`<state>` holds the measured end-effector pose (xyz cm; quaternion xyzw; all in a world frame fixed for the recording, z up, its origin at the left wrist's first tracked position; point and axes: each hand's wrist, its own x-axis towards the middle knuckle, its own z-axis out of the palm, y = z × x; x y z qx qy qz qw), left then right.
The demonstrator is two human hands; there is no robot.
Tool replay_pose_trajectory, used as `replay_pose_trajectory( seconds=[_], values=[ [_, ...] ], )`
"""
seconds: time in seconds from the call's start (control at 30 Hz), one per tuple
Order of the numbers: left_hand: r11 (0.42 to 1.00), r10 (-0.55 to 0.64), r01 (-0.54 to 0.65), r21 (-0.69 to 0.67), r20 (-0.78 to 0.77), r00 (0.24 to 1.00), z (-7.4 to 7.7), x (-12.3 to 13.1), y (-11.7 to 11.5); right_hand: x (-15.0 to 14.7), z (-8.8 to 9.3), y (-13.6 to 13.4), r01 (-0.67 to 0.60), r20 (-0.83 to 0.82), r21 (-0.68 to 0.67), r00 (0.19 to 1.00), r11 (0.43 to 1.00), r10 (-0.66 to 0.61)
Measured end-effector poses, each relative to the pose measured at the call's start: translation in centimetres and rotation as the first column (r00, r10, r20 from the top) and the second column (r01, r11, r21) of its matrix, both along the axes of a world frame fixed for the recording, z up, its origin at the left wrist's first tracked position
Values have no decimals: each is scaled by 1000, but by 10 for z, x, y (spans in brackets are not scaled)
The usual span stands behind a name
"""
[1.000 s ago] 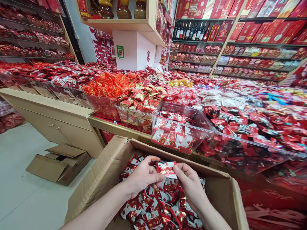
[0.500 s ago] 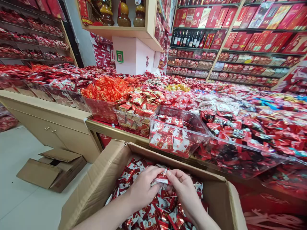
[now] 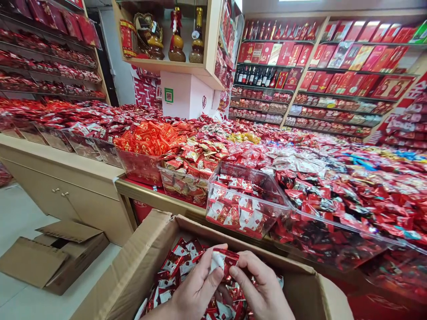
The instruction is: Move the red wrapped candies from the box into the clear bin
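Note:
Between my two hands is a small red and white candy packet (image 3: 224,261), held up over an open cardboard box (image 3: 133,271). My left hand (image 3: 200,282) grips its left side between thumb and fingers. On the right side, my right hand (image 3: 258,282) pinches the edge of the packet. Many red and white wrapped packets (image 3: 167,282) of similar look lie loose in the box below, partly hidden by my hands. Just beyond the box stands a clear plastic bin (image 3: 245,211), partly filled with packets of the same colours in rows.
Clear bins heaped with wrapped sweets, such as orange-red packets (image 3: 150,138), line the counter (image 3: 126,189). Another cardboard box (image 3: 63,253) sits on the floor at left. Shelves (image 3: 307,66) with bottles and red boxes stand behind. A cabinet (image 3: 160,64) overhangs the counter.
The view has tilted up, so the counter and bins sit lower in the picture. The packet has been turned between my hands and shows more of its red and white face.

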<state>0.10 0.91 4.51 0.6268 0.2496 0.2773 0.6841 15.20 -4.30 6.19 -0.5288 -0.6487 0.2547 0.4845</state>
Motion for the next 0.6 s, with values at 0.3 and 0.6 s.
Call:
replay_pose_trajectory(
  seconds=[0.3, 0.6],
  values=[
    [999, -1, 4, 33, -66, 998, -1, 3, 6, 61, 147, 94, 437, 340, 56, 837, 898, -428],
    [972, -69, 135, 194, -315, 947, -14, 2, 4, 54, 99, 165, 387, 394, -555, 902, 736, -177]
  ],
)
